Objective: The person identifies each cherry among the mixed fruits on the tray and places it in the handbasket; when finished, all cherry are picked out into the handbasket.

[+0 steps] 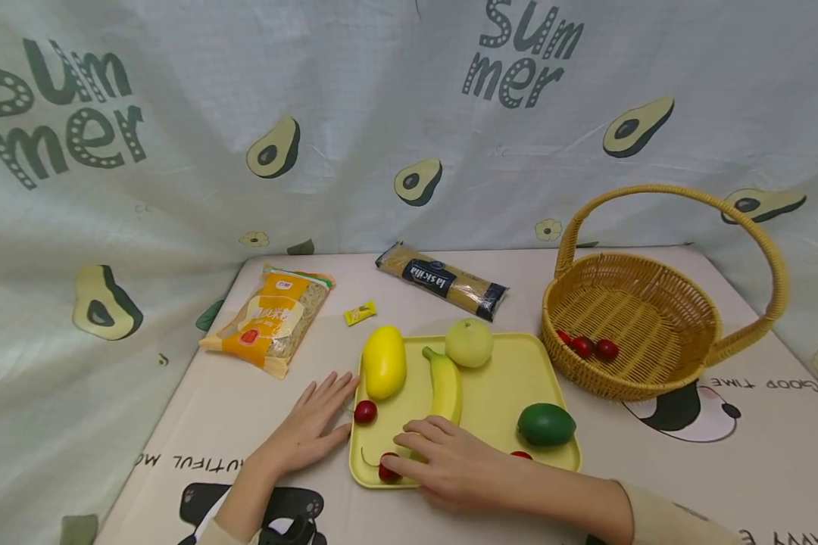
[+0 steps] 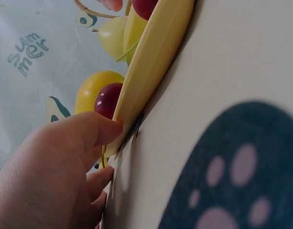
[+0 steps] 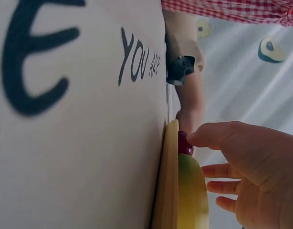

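Observation:
My left hand (image 1: 308, 433) lies beside the left rim of a yellow tray (image 1: 501, 390), fingers extended, thumb touching the rim in the left wrist view. Over the tray's front left is my right hand (image 1: 446, 465). Its thumb is at a red cherry (image 1: 389, 468) with a green stem, and its other fingers are spread apart near the banana (image 1: 446, 382). Another cherry (image 1: 365, 412) sits by the left rim, below a yellow mango (image 1: 385, 363). The tray also bears a round pale green fruit (image 1: 469, 343), a dark green oval fruit (image 1: 546, 425) and a red fruit (image 1: 521, 455) partly hidden behind my right forearm.
A wicker basket (image 1: 627, 386) with a tall handle stands right of the tray, several cherries (image 1: 582, 347) inside. Behind the tray lie a pasta pack (image 1: 443, 280) and a small yellow packet (image 1: 360, 312). An orange bag of grain (image 1: 273, 318) is at back left.

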Demonstrator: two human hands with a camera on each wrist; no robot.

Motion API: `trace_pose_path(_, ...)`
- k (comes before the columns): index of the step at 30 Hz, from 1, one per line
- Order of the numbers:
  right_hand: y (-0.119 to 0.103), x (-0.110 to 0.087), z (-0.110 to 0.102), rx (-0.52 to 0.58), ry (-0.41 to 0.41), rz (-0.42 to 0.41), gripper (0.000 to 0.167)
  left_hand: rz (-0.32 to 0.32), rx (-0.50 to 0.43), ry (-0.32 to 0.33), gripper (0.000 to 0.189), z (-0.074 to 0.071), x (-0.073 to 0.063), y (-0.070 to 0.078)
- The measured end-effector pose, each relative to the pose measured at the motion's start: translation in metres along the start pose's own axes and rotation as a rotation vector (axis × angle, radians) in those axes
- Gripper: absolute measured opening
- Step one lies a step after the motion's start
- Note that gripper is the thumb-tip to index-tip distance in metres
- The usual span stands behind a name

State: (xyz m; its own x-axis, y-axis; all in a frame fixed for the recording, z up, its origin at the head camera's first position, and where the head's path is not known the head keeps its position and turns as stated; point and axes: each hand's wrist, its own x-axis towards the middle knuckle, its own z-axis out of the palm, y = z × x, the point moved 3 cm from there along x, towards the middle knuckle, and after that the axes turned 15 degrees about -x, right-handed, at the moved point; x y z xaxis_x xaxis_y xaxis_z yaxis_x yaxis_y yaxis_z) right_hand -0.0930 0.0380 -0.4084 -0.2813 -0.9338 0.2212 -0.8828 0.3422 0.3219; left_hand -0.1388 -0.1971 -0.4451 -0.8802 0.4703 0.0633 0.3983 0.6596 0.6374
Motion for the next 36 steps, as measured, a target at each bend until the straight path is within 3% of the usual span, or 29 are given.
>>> trace_pose_path(30, -0.008, 0.009, 0.009, 0.084, -0.051, -0.033, 0.048, 0.005, 0.0, 0.002, 0.066, 0.001, 0.0, 0.0)
trace_pose_path(36, -0.006, 0.01, 0.011, 0.117, -0.012, 0.021, 0.036, -0.005, 0.002, 0.001, 0.066, 0.001, 0.0, 0.0)
